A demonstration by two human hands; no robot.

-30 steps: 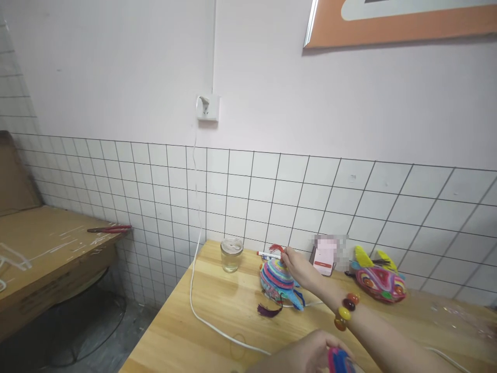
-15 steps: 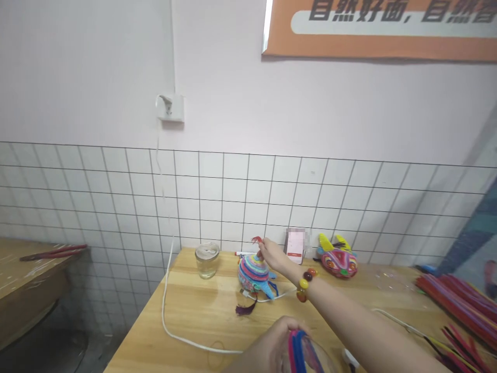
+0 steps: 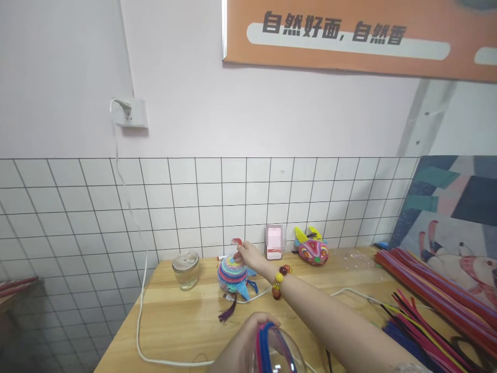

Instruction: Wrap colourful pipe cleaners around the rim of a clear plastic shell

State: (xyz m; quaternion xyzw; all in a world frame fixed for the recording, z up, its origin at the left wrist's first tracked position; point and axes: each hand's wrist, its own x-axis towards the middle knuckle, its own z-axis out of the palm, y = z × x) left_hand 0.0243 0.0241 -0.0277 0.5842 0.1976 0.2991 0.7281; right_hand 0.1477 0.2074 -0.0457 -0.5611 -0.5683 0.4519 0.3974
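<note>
The right hand [image 3: 248, 255] is stretched out across the wooden table [image 3: 182, 321], its fingertips pinched on the red tuft [image 3: 236, 242] at the top of a striped, dome-shaped pipe-cleaner figure [image 3: 232, 274] that sits near the back of the table; a beaded bracelet [image 3: 280, 280] circles the wrist. The left hand [image 3: 248, 344] is low at the bottom edge, fingers curled around a clear plastic dome [image 3: 281, 355] together with a few looped pipe cleaners [image 3: 263, 342] in pink and blue; whether the loops lie inside the dome or against it cannot be told. From the figure hang blue legs and 1 dark purple tassel [image 3: 227, 313]. Just left of the figure stands 1 glass jar [image 3: 186, 269] with a lid, holding what looks like clear liquid in its lower part. Behind the figure a marker pen [image 3: 222, 257] lies by the tiled wall. To the right of the reaching hand 1 phone [image 3: 274, 242] leans upright against the tiles, and beside it rests a 2nd pipe-cleaner figure [image 3: 310, 249], pink with 2 yellow horns. A white cable [image 3: 140, 305] drops from the wall socket [image 3: 130, 113] and loops across the table under the outstretched forearm. Along the right side lies a large loose pile of straight pipe cleaners [image 3: 435, 300], mostly red, too many to count. An orange banner [image 3: 349, 36] hangs on the wall above.
</note>
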